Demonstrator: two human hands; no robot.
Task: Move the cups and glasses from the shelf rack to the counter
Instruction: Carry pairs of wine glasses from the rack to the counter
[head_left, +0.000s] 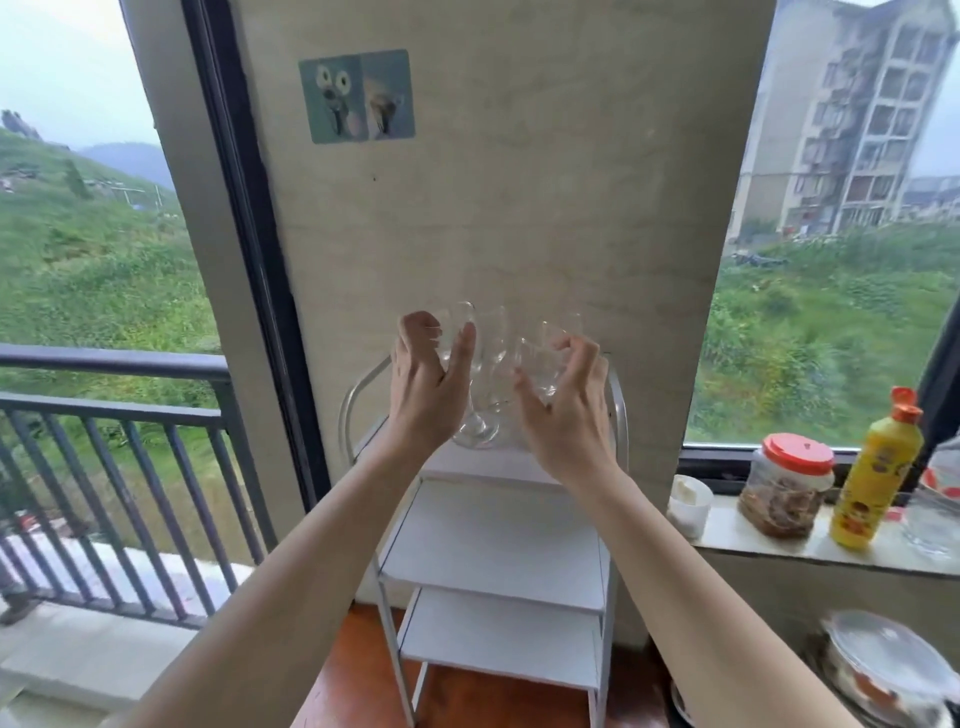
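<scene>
Standing against the wall is a white shelf rack (498, 540), lower tiers bare, clear glasses bunched on top. Left hand (423, 387) is wrapped round a stemmed glass (470, 364), right hand (566, 410) curls round a glass tumbler (543, 358) just beside it. Yellow bottle (878, 473) sits on the windowsill.

Two bare arms come into view from the bottom. No sleeves cover them; both are bare all the way down to the picture's edge. The left hand (423, 382) has no ring, no watch and no band. The right hand (563, 415) is just as plain. The fingers (464, 349) are long and thin, with short, plain nails.
</scene>
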